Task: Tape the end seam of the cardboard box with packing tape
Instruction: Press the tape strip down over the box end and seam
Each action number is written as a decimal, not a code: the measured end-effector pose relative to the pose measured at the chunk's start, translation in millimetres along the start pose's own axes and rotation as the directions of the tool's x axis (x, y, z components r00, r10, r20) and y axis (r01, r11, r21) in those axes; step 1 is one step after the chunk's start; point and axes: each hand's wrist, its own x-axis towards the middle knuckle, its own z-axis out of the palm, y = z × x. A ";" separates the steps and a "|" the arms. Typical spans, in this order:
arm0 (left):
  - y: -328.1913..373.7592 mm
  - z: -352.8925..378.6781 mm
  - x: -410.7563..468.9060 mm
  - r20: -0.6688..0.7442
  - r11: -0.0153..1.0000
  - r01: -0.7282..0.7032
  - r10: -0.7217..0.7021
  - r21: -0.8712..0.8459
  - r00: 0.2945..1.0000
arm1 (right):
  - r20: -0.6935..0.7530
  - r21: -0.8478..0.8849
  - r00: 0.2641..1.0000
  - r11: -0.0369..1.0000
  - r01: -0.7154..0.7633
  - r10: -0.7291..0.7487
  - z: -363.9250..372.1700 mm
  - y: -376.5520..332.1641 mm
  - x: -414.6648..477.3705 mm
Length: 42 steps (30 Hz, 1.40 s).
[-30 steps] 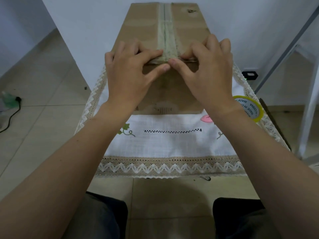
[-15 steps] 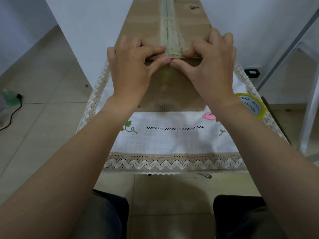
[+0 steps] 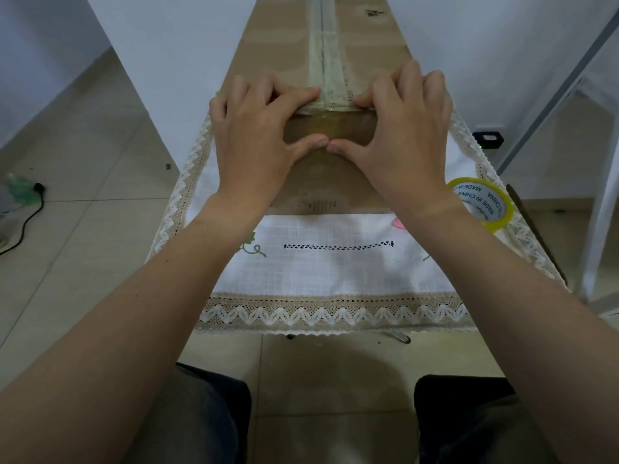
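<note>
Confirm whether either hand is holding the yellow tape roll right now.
No. The yellow tape roll lies on the tablecloth while the left hand and right hand press on the cardboard box.

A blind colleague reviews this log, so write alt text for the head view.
Both hands, left hand and right hand, press a strip of clear packing tape over the near top edge of a long cardboard box, thumbs meeting on its end face. The box sits on a lace-trimmed white cloth, with a yellow tape roll beside the right wrist.
</note>
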 end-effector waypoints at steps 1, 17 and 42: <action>-0.3 0.4 -0.6 -0.002 1.000 -0.010 0.010 0.015 1.000 | -0.001 -0.011 1.000 1.000 0.001 -0.001 0.3 0.3 -0.5; -1.7 -5.4 -3.2 0.114 0.987 -0.073 0.057 0.144 0.992 | 0.051 0.122 0.996 0.990 -0.077 0.071 -6.4 1.0 0.8; 13.1 -0.2 4.6 -0.011 0.971 0.139 -0.144 -0.193 0.990 | 0.016 0.268 0.990 0.953 -0.141 0.142 1.9 -8.3 9.6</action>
